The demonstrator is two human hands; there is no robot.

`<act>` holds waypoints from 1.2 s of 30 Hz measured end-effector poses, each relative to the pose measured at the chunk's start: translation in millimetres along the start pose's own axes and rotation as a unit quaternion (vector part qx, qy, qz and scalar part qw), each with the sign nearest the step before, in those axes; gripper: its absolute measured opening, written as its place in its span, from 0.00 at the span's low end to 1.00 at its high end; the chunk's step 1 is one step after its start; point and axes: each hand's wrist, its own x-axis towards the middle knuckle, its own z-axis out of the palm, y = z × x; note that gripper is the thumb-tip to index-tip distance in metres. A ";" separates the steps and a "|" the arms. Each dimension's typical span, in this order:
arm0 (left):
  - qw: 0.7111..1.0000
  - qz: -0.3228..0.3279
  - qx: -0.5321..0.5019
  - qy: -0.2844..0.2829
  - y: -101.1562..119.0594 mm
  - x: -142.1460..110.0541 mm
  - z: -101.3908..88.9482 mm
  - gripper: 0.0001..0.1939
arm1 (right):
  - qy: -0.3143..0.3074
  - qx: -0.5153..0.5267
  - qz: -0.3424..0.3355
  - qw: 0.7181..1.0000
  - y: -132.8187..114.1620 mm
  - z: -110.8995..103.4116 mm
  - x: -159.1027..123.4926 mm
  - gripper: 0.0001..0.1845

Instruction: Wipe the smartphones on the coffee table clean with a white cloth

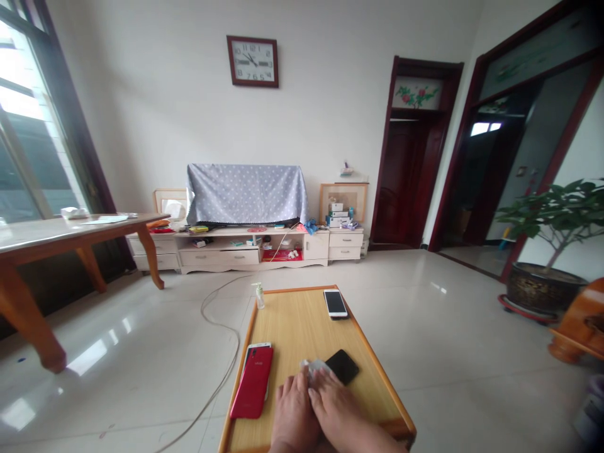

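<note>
My left hand and my right hand are side by side, low over the small wooden table. Both have their fingers bent and closed on a crumpled white tissue, which shows just beyond the fingertips. A black phone lies right beside the tissue, near my right fingers. To the left of my left hand, a red phone rests on top of a white-edged one. Farther off lies a white phone with a dark screen. A small clear pump bottle stands at the far left corner.
A cable runs along the tiled floor left of the table. Against the wall stands a low white cabinet with cluttered shelves. A larger wooden table is on the left, a potted plant on the right.
</note>
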 end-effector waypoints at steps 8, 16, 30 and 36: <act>1.000 0.000 -0.019 0.006 2.1 -1.8 -3.8 0.45 | 0.019 0.002 0.053 0.998 6.7 -9.0 14.5 0.31; 1.000 -0.001 -0.011 -0.009 -1.3 0.9 0.4 0.43 | 0.005 -0.010 -0.030 0.999 9.8 9.2 14.9 0.29; 1.000 0.001 -0.006 0.002 -2.5 1.2 2.8 0.39 | 0.004 -0.004 -0.018 1.000 3.5 12.7 5.4 0.32; 1.000 -0.015 -0.016 -0.007 2.5 -0.7 -2.8 0.47 | 0.039 -0.028 0.100 0.994 24.5 -7.6 18.2 0.35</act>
